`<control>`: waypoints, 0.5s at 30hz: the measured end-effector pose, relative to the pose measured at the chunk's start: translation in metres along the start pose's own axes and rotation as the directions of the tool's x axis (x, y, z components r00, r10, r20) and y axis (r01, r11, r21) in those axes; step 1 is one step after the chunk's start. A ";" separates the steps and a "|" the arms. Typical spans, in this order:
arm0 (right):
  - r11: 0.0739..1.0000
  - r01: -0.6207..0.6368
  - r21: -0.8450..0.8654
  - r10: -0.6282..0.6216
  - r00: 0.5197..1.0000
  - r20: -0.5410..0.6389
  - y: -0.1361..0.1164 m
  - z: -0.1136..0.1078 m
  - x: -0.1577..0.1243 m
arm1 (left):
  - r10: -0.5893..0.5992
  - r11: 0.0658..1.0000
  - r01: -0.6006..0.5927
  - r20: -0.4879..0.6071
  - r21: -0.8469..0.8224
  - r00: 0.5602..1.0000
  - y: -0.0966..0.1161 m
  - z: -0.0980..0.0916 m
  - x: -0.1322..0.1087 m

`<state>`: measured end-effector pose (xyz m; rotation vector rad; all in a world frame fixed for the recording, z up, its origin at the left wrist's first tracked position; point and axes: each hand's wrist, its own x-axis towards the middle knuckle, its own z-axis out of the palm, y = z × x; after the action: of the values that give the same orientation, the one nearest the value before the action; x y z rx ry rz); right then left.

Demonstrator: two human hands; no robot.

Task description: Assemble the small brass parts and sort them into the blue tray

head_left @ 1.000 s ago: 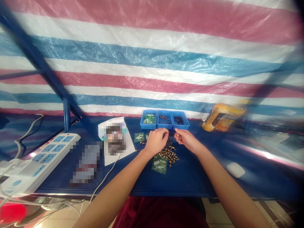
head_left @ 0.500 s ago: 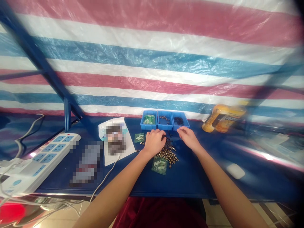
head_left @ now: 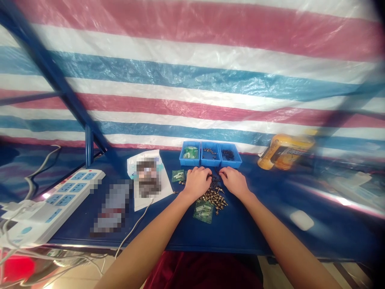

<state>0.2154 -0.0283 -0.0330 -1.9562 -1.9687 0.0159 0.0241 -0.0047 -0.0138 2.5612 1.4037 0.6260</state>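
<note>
My left hand (head_left: 197, 182) rests at the left of a pile of brass-coloured screws (head_left: 215, 197), its fingers curled at some dark screws; what they hold is hidden. Across from it, my right hand (head_left: 234, 180) has thumb and forefinger pinched by the dark screws, on something too small to make out. Behind the hands three blue bins stand side by side: the left bin (head_left: 190, 162) holds green packets, the middle bin (head_left: 210, 163) small screws, the right bin (head_left: 231, 164) black screws. One green packet (head_left: 203, 212) lies before the pile, another (head_left: 178, 176) left of my left hand.
A white power strip (head_left: 69, 192) with cables lies at the left, near a blurred-out item and a white sheet (head_left: 165, 182). Orange-yellow packages (head_left: 282, 152) stand at the back right; a white rounded object (head_left: 301, 220) lies at the right. A striped sheet hangs behind.
My right hand has moved down and left, from the right bin's front edge to the dark screws. My left hand stays by the pile. The whole view has shifted slightly.
</note>
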 end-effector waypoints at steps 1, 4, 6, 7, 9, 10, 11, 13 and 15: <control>1.000 -0.003 -0.007 0.004 1.000 0.003 0.000 0.000 0.000 | -0.004 1.000 0.004 -0.003 -0.005 1.000 0.000 0.000 0.000; 1.000 -0.004 -0.031 0.005 1.000 0.023 -0.001 0.001 0.000 | -0.019 1.000 0.019 -0.002 -0.013 1.000 0.002 -0.001 0.000; 0.999 -0.005 -0.042 0.007 0.999 0.037 -0.002 0.000 -0.001 | -0.021 1.000 0.021 0.000 -0.015 1.000 0.003 -0.003 0.000; 0.999 -0.011 -0.046 0.013 0.999 0.043 -0.003 -0.001 -0.001 | -0.016 1.000 0.016 -0.002 -0.016 1.000 0.003 -0.004 0.000; 0.998 -0.033 -0.048 0.036 0.998 0.056 -0.003 -0.002 -0.001 | -0.008 1.000 0.008 -0.006 -0.016 1.000 0.004 -0.006 0.000; 0.998 -0.042 -0.047 0.045 0.997 0.060 -0.003 -0.003 -0.001 | -0.007 1.000 0.007 -0.005 -0.015 1.000 0.005 -0.007 0.000; 0.998 -0.047 -0.046 0.049 0.997 0.062 -0.003 -0.004 -0.002 | -0.007 1.000 0.007 -0.001 -0.015 1.000 0.005 -0.007 0.000; 0.998 -0.037 -0.053 0.041 0.996 0.075 -0.004 -0.005 -0.002 | -0.007 1.000 0.007 0.006 -0.015 1.000 0.005 -0.008 0.000; 0.997 -0.019 -0.068 0.025 0.995 0.094 -0.004 -0.006 -0.003 | -0.005 1.000 0.005 0.004 -0.016 1.000 0.005 -0.007 0.000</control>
<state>0.2129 -0.0325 -0.0266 -2.0554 -2.0319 0.0500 0.0252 -0.0077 -0.0053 2.5450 1.3973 0.6279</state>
